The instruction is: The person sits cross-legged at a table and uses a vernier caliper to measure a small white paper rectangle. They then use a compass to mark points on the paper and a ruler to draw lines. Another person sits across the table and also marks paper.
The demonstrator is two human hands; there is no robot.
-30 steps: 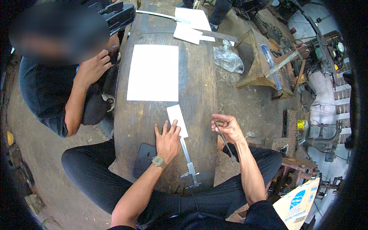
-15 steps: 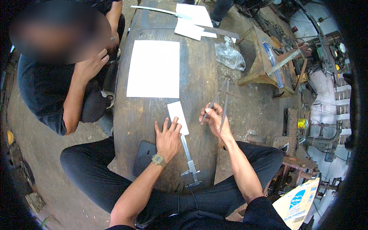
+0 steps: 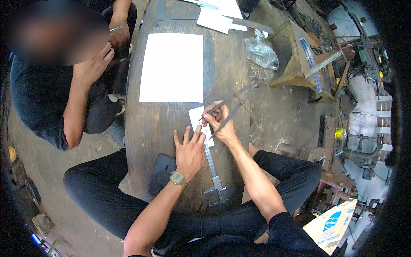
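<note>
My right hand (image 3: 223, 127) grips a metal divider (image 3: 240, 102), its two legs spread and its hinge pointing away to the right. One leg's point is over the small white card (image 3: 195, 112); whether it touches cannot be made out. Fingers spread, my left hand (image 3: 189, 150) lies flat, its fingertips on the card's left edge. A vernier caliper (image 3: 217, 185) reaches from the near edge of the wooden table (image 3: 167, 124) up to the card, and its far end is hidden there. Beside my left wrist is a dark flat rectangular object (image 3: 161, 173).
A large white sheet (image 3: 171, 67) lies farther up the table, with smaller white pieces (image 3: 214, 20) beyond. At left a person in dark clothes (image 3: 40, 100) sits close. To the right are a clear plastic bag (image 3: 262, 53), a rusty metal stand (image 3: 295, 70) and a printed carton (image 3: 332, 227).
My right hand has brought the divider leftward, from beside the card to over it. The left hand stays on the card. The seated person's hands have shifted slightly.
</note>
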